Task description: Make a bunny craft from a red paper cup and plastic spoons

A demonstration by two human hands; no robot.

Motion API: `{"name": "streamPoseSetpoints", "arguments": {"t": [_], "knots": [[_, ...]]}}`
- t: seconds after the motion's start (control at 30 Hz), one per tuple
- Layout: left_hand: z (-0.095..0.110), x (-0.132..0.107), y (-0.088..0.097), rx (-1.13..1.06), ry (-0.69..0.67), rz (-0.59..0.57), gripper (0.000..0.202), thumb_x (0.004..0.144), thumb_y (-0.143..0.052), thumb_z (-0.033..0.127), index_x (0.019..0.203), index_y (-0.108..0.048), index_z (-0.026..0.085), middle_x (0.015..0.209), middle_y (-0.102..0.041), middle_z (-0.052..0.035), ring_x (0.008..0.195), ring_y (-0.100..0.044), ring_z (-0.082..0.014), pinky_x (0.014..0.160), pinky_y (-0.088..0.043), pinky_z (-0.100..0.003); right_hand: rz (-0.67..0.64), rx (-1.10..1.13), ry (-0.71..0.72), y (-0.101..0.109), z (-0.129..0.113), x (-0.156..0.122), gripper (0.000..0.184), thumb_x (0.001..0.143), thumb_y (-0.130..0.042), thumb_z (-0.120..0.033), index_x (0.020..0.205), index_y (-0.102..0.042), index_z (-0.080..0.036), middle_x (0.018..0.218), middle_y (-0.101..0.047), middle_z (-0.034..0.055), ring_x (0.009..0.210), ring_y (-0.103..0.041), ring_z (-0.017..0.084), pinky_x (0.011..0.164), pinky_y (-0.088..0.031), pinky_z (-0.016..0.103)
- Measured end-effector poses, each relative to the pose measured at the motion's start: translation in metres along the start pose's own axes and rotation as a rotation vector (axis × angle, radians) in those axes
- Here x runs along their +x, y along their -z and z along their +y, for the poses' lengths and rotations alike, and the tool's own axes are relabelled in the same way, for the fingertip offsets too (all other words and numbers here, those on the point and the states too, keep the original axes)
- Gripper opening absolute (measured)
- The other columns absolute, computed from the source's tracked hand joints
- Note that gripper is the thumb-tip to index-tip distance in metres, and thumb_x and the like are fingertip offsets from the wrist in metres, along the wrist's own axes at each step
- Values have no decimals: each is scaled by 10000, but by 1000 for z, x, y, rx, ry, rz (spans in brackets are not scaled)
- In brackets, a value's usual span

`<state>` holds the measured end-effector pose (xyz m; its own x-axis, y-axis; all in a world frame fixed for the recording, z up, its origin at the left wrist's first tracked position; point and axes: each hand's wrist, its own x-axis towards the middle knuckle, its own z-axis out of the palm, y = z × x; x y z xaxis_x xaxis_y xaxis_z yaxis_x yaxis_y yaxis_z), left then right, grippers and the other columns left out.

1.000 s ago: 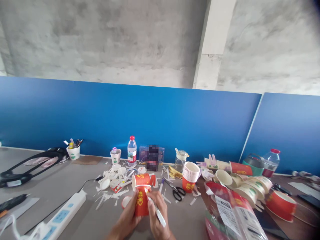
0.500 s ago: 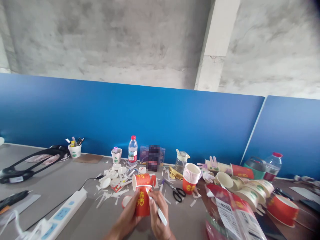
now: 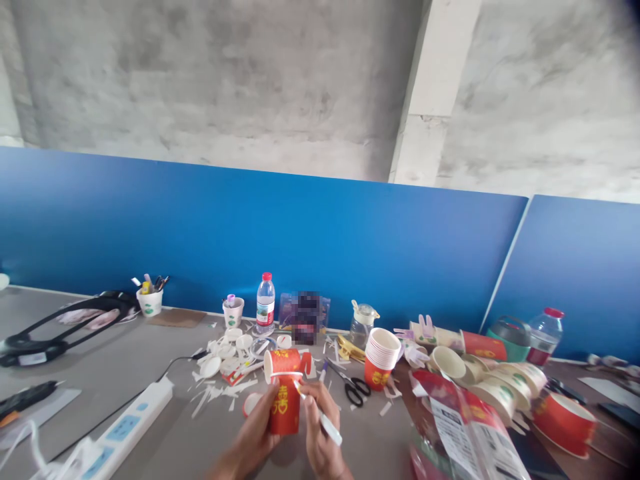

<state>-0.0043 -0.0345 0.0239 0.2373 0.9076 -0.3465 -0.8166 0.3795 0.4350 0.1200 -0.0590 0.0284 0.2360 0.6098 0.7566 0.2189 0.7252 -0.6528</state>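
Observation:
My left hand (image 3: 255, 430) is wrapped around a red paper cup (image 3: 285, 415) with gold characters, held upright at the front of the table. Pinched in my right hand (image 3: 323, 420) is a white pen (image 3: 329, 428), its tip at the cup's upper right rim. Just behind the held cup lies another red paper cup (image 3: 284, 362) on its side, its mouth facing left. Whether the two cups touch, I cannot tell. Black-handled scissors (image 3: 356, 390) rest to the right of my right hand, beside a stack of red paper cups (image 3: 381, 360).
White paper scraps (image 3: 225, 360) litter the table behind my hands. A water bottle (image 3: 266, 307) and a glass jug (image 3: 363, 323) stand near the blue partition (image 3: 280, 233). On the right are a plastic bag (image 3: 465, 427) and several cups; a power strip (image 3: 125, 427) lies left.
My right hand and the pen have shifted slightly right, with the pen tip still at the cup's rim. My left hand keeps its hold on the cup.

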Motion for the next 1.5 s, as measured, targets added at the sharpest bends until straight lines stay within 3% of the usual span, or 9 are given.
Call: {"name": "streamPoseSetpoints", "arguments": {"t": [0.13,0.23,0.67,0.87,1.07,1.23,1.5], "knots": [[1,-1,1,159,-49,-39,198,800,-797,200,923,-705,74,698,-779,-68,603,-751,-206,609,-634,-275,32,17,-104,1,-4,5,400,983,-499,-497,807,-722,-216,724,-701,33,643,-648,183,618,-507,268],[2,-2,0,228,-43,-3,186,840,-765,255,896,-696,91,668,-770,-62,538,-721,-184,561,-621,-275,71,34,-165,2,-5,7,450,965,-502,-557,766,-710,-211,681,-677,27,612,-616,176,583,-489,262],[5,-4,-2,189,-77,45,148,911,-679,238,910,-646,94,648,-760,-70,529,-711,-184,560,-620,-290,11,26,-81,1,0,1,390,977,-504,-508,843,-728,-219,750,-701,38,659,-640,180,634,-494,268],[7,-11,-10,260,-94,20,198,895,-713,290,819,-633,125,612,-745,-56,499,-694,-166,517,-592,-255,39,67,-188,0,-1,4,470,952,-511,-571,726,-696,-203,643,-647,25,596,-585,170,574,-462,261],[9,-12,-11,299,-82,73,244,945,-639,354,862,-638,125,612,-746,-78,489,-699,-194,490,-568,-270,132,108,-301,-1,3,9,551,907,-515,-669,651,-645,-199,579,-571,4,559,-519,157,543,-442,259],[9,-9,-7,261,-85,50,300,862,-739,412,894,-643,130,628,-752,-74,485,-706,-225,469,-555,-290,177,112,-316,0,4,11,580,880,-530,-705,611,-620,-199,571,-550,-3,559,-508,150,542,-435,253],[11,-2,3,238,-40,24,353,806,-777,473,871,-655,148,630,-738,-45,505,-698,-226,520,-556,-315,93,116,-292,0,5,7,523,898,-545,-658,730,-718,-193,607,-607,17,592,-553,167,565,-460,261]]}}
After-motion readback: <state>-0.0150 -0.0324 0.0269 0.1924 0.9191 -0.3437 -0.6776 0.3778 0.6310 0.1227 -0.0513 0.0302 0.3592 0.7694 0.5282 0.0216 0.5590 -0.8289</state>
